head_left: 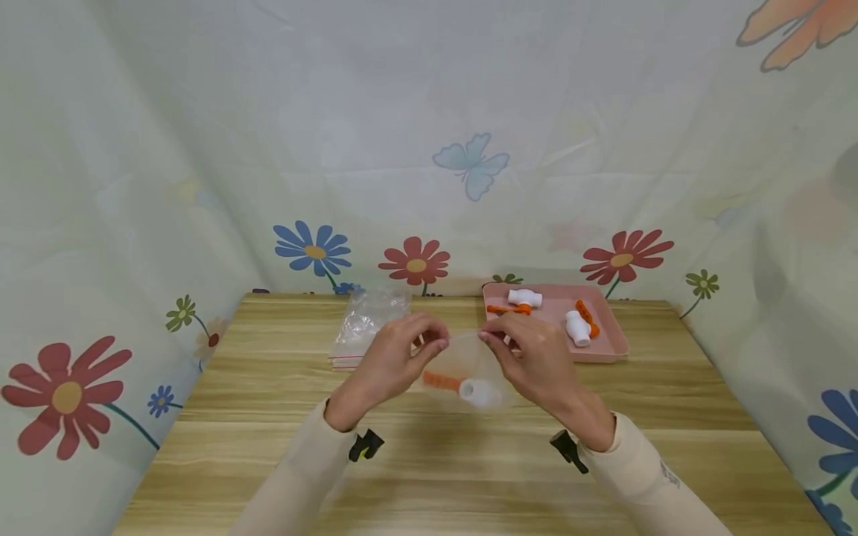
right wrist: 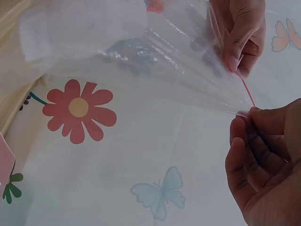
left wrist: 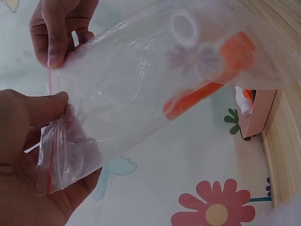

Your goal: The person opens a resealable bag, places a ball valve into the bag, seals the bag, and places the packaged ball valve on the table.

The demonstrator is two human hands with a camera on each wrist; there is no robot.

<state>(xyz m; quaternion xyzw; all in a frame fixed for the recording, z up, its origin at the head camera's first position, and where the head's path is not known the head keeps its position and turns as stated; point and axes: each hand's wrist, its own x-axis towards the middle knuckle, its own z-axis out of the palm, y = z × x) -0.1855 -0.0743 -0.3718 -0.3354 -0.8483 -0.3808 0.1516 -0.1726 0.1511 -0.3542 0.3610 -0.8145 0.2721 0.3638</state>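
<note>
Over the table (head_left: 429, 476), our left hand (head_left: 395, 351) and right hand (head_left: 539, 363) pinch the mouth of a clear bag (left wrist: 124, 99), orange-handled white valve (head_left: 476, 392) inside. From the bag we note the pink tray (head_left: 610, 339) at 2 o'clock, stacked bags (head_left: 365, 324) at 10 o'clock.

White-and-orange valve (head_left: 474, 391), clear red-striped bag (left wrist: 117, 101), pink tray (head_left: 608, 355), flowered backdrop (head_left: 362, 134).

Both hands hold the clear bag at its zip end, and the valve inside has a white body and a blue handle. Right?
Handle colour is wrong: the left wrist view shows the handle is orange, not blue. Rest stands: left hand and right hand hold the clear bag at its zip end, and the valve inside has a white body.
</note>
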